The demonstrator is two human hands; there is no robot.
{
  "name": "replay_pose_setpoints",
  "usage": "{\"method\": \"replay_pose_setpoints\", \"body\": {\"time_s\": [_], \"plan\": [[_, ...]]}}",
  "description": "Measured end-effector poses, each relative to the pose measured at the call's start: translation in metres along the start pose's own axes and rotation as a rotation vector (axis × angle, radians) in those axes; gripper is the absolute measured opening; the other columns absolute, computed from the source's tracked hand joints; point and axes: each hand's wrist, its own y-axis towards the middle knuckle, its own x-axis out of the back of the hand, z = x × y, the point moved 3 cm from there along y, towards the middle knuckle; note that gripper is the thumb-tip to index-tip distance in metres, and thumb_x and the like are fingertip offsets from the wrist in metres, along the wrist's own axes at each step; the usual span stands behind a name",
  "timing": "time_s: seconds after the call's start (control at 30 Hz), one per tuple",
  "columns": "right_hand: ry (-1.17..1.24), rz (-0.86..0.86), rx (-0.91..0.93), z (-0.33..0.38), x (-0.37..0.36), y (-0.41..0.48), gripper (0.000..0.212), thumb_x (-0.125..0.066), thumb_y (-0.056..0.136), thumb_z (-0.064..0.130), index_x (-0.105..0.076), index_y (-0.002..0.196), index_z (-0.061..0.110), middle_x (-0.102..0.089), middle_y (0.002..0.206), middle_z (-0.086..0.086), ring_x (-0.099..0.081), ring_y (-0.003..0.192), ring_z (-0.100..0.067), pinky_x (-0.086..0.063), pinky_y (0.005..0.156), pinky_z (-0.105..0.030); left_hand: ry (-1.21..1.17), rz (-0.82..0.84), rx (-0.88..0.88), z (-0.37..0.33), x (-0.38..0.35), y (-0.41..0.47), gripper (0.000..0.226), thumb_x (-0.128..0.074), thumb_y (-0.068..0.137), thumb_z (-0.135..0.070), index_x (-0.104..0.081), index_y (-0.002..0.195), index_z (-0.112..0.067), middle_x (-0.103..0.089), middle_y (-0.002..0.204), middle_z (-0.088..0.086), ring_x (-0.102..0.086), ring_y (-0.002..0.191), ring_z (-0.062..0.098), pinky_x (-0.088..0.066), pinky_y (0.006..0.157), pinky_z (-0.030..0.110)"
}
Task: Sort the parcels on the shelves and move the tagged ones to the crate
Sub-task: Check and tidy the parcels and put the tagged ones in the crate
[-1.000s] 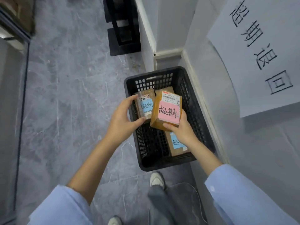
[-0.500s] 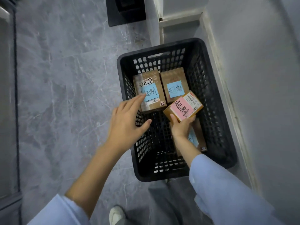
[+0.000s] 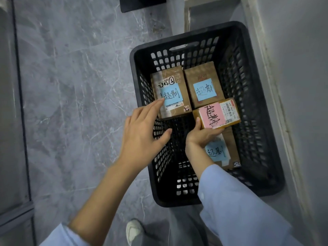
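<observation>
Step in hand: placing. Right hand (image 3: 200,137) grips pink-tagged parcel (image 3: 217,113) by near edge, centre-right of frame, inside black crate (image 3: 177,39) — over blue-tagged parcel (image 3: 218,151). Left hand (image 3: 143,132) empty, fingers straight, above crate's left wall. Next move, likely — lower parcel flat, release.

Grey veined marble-look floor tiles (image 3: 71,86) meet a pale grey wall (image 3: 301,68) with a scuffed white skirting board (image 3: 276,96).

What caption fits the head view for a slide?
Right hand holds a pink-tagged parcel inside the black crate among three blue-tagged parcels; left hand hovers open over the rim.
</observation>
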Motion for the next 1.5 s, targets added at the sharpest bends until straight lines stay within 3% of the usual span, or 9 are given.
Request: {"method": "replay_pose_setpoints", "body": {"time_s": [0.1, 0.23, 0.3, 0.4, 0.57, 0.73, 1.0, 1.27, 1.5], "plan": [[0.025, -0.058, -0.019, 0.000, -0.001, -0.007, 0.090, -0.073, 0.086, 0.013, -0.013, 0.153, 0.017, -0.048, 0.135, 0.003, -0.043, 0.115, 0.003, -0.028, 0.094, -0.005, -0.012, 0.007, 0.006, 0.001, -0.002, -0.001, 0.072, -0.064, 0.087, -0.038, -0.033, 0.150, -0.027, -0.043, 0.147, -0.012, -0.034, 0.132, 0.010, -0.025, 0.104, 0.027], [-0.054, -0.048, -0.128, 0.005, -0.008, 0.001, 0.095, -0.074, 0.086, 0.017, -0.008, 0.155, 0.017, -0.047, 0.139, -0.010, -0.052, 0.123, -0.024, -0.047, 0.099, -0.039, -0.021, 0.007, 0.000, 0.003, -0.002, -0.002, 0.071, -0.063, 0.087, -0.039, -0.034, 0.150, -0.028, -0.043, 0.147, -0.013, -0.033, 0.133, 0.009, -0.024, 0.104, 0.027], [-0.131, -0.024, -0.276, 0.007, -0.010, 0.011, 0.098, -0.071, 0.088, 0.025, 0.000, 0.155, 0.017, -0.041, 0.144, -0.015, -0.050, 0.126, -0.033, -0.045, 0.098, -0.047, -0.023, 0.002, 0.001, 0.004, -0.001, -0.003, 0.070, -0.064, 0.087, -0.039, -0.035, 0.149, -0.027, -0.044, 0.147, -0.013, -0.033, 0.132, 0.009, -0.023, 0.104, 0.027], [-0.258, 0.093, -0.349, 0.010, -0.002, 0.024, 0.098, -0.069, 0.089, 0.032, 0.001, 0.155, 0.013, -0.038, 0.148, -0.018, -0.044, 0.131, -0.038, -0.041, 0.104, -0.047, -0.023, 0.004, 0.013, 0.006, 0.000, -0.005, 0.069, -0.063, 0.087, -0.040, -0.034, 0.149, -0.028, -0.043, 0.147, -0.013, -0.032, 0.133, 0.008, -0.021, 0.103, 0.026], [-0.396, 0.235, -0.207, 0.022, 0.022, 0.027, 0.085, -0.065, 0.091, 0.017, -0.010, 0.156, 0.017, -0.042, 0.149, -0.013, -0.041, 0.135, -0.035, -0.037, 0.107, -0.042, -0.022, 0.005, 0.005, 0.006, 0.009, -0.011, 0.070, -0.063, 0.088, -0.040, -0.033, 0.150, -0.030, -0.042, 0.147, -0.014, -0.033, 0.133, 0.008, -0.022, 0.102, 0.027], [-0.766, 0.451, 0.139, 0.073, 0.021, 0.002, 0.073, -0.059, 0.092, 0.022, -0.022, 0.155, 0.018, -0.011, 0.164, 0.000, -0.017, 0.148, -0.030, -0.028, 0.115, -0.044, -0.029, -0.060, 0.034, 0.012, 0.046, -0.021, 0.066, -0.059, 0.089, -0.042, -0.033, 0.149, -0.030, -0.042, 0.147, -0.014, -0.034, 0.132, 0.010, -0.025, 0.103, 0.029], [-1.008, 0.774, 0.814, 0.203, -0.013, -0.120, 0.068, -0.051, 0.098, 0.038, -0.020, 0.156, 0.021, -0.010, 0.164, -0.003, -0.011, 0.150, -0.028, -0.019, 0.120, -0.046, 0.087, -0.261, 0.168, 0.036, 0.162, -0.060, 0.067, -0.047, 0.094, -0.053, -0.026, 0.154, -0.030, -0.028, 0.158, -0.011, -0.028, 0.140, 0.018, -0.020, 0.110, 0.038], [-1.069, 0.961, 1.477, 0.301, -0.016, -0.353, 0.075, -0.044, 0.095, 0.058, -0.013, 0.156, 0.027, -0.009, 0.164, 0.000, -0.015, 0.148, -0.026, -0.022, 0.116, -0.043, 0.211, -0.485, 0.411, 0.087, 0.313, -0.181, 0.073, -0.033, 0.092, -0.067, -0.012, 0.155, -0.036, -0.014, 0.162, -0.013, -0.024, 0.144, 0.019, -0.021, 0.112, 0.041], [-0.927, 1.209, 1.958, 0.329, 0.035, -0.625, 0.076, -0.041, 0.094, 0.063, -0.011, 0.157, 0.032, -0.012, 0.164, 0.005, -0.019, 0.147, -0.024, -0.029, 0.111, -0.044, 0.291, -0.736, 0.643, 0.134, 0.449, -0.392, 0.075, -0.031, 0.090, -0.069, -0.013, 0.155, -0.036, -0.014, 0.162, -0.014, -0.023, 0.143, 0.016, -0.022, 0.110, 0.040]]}}
